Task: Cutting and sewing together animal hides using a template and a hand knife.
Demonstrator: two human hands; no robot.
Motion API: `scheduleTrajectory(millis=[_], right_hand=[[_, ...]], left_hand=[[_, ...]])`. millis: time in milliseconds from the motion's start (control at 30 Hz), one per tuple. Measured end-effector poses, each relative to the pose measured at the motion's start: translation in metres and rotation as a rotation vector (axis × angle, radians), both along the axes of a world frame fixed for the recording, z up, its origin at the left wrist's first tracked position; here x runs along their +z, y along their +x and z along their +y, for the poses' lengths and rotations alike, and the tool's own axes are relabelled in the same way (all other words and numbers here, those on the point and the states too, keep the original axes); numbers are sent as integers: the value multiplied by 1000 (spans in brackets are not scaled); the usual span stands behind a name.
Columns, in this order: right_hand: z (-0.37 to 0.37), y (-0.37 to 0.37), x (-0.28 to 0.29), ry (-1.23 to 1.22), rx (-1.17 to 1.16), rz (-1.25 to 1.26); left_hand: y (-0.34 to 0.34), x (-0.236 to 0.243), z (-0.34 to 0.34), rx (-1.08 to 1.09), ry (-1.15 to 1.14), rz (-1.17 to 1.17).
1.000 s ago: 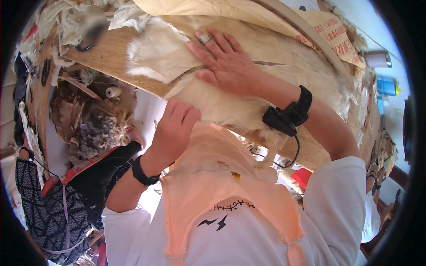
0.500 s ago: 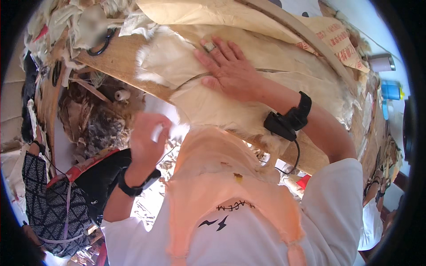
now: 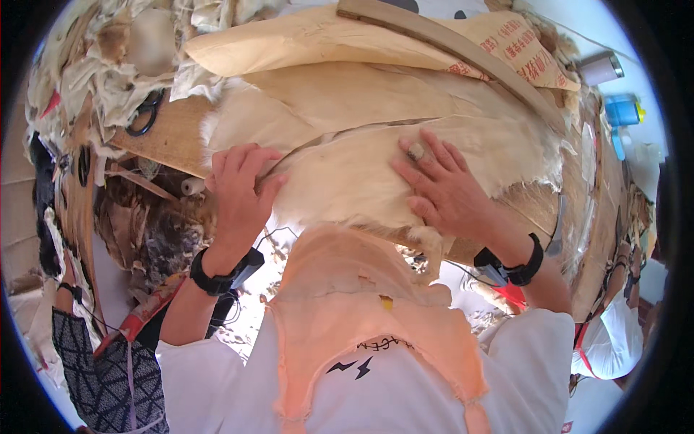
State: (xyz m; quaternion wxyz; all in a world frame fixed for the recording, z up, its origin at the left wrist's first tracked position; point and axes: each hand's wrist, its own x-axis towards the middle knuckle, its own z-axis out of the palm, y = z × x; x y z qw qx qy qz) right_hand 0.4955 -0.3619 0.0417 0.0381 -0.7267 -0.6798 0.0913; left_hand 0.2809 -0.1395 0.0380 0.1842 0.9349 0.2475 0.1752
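Note:
Two pieces of cream fur pelt lie skin side up, a far one (image 3: 289,101) and a near one (image 3: 347,181), with a long curved gap between them. My left hand (image 3: 242,181) is at the left end of the near piece, fingers bent around its edge and thumb on the skin near the gap. What lies under those fingers is hidden. My right hand (image 3: 444,184) rests flat on the near piece with its fingers apart, something small and pale on one finger. Both wrists wear black bands.
Brown paper (image 3: 289,47) and a curved wooden strip (image 3: 448,50) lie across the far side of the wooden board (image 3: 170,134). Black-handled scissors (image 3: 148,114) sit at the left, near fur scraps (image 3: 94,79). A metal cup (image 3: 600,69) and blue bottle (image 3: 623,110) stand at right. Other people sit either side.
My left hand has moved up from over my lap to the pelt's left end. The right hand has slid right and nearer, off the far piece, uncovering the gap.

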Motion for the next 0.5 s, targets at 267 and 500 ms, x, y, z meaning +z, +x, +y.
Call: scheduleTrajectory(millis=[267,500], right_hand=[[3,-7,-10,-29,-85,20],[1,-9,-19,15,-109,12]], left_hand=[[7,-3,7,33,-102,-25],[10,-4,9,-7,-97,-73]])
